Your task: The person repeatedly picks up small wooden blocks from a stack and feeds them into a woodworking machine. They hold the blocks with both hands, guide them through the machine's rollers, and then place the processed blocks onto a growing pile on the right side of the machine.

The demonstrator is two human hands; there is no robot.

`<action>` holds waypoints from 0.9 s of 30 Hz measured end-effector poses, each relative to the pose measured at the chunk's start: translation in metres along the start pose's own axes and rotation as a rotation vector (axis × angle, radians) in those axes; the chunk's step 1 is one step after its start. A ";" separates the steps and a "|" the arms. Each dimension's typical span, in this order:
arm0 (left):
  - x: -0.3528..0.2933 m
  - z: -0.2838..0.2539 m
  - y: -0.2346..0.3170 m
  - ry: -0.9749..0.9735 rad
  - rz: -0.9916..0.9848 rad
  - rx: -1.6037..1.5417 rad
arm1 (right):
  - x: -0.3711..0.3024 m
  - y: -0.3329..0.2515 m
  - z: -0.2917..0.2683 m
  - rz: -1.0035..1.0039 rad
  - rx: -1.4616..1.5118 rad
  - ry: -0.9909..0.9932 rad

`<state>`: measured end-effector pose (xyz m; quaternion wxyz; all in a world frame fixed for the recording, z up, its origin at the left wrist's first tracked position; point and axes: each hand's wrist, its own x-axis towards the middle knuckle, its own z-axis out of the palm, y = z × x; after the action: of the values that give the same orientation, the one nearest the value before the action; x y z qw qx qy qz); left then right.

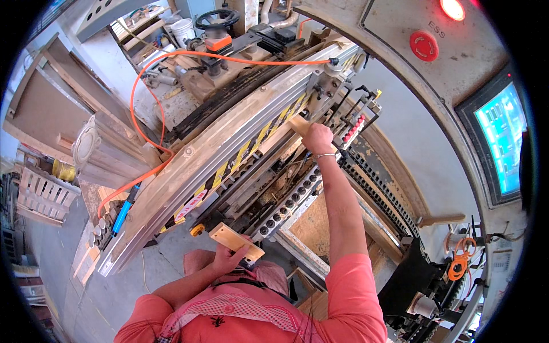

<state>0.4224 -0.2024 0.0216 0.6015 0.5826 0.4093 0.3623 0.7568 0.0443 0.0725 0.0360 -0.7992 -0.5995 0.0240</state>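
Note:
My left hand (pixel 230 258) is closed round a short, pale wooden board (pixel 227 235), held close to my body at the near end of the machine. Stretched far forward, my right hand (pixel 318 139) grips a second wooden piece (pixel 298 123) above the machine bed, near the clamps at its far end. Part of that piece is hidden behind my fingers. Between my hands runs a rail with a row of black round rollers (pixel 291 203). Beside it, a yellow-and-black striped strip (pixel 240 163) lines the long metal beam (pixel 189 166).
An orange air hose (pixel 132 97) loops over the beam, and a blue air gun (pixel 123 214) lies at its left end. To the right are a red stop button (pixel 424 46), a lit screen (pixel 500 140) and a black cable chain (pixel 380 188). Sawdust covers a panel (pixel 309 226) below.

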 end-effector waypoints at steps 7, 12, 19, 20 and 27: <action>-0.002 0.003 0.000 0.019 -0.019 0.001 | 0.001 0.004 0.001 -0.005 0.015 -0.001; -0.001 0.002 0.002 0.026 0.010 0.062 | 0.002 0.003 0.004 -0.054 0.044 0.027; -0.001 -0.003 0.000 -0.046 0.015 0.092 | 0.007 0.010 0.009 -0.112 -0.055 0.012; 0.000 -0.001 -0.002 -0.002 0.090 0.102 | 0.008 0.007 0.008 -0.105 -0.031 -0.012; 0.000 0.001 0.000 0.013 0.132 0.169 | 0.011 0.014 0.014 -0.181 -0.142 0.032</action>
<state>0.4232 -0.2028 0.0211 0.5226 0.6545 0.4029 0.3690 0.7721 0.0519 0.0578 -0.0091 -0.7427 -0.6686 -0.0348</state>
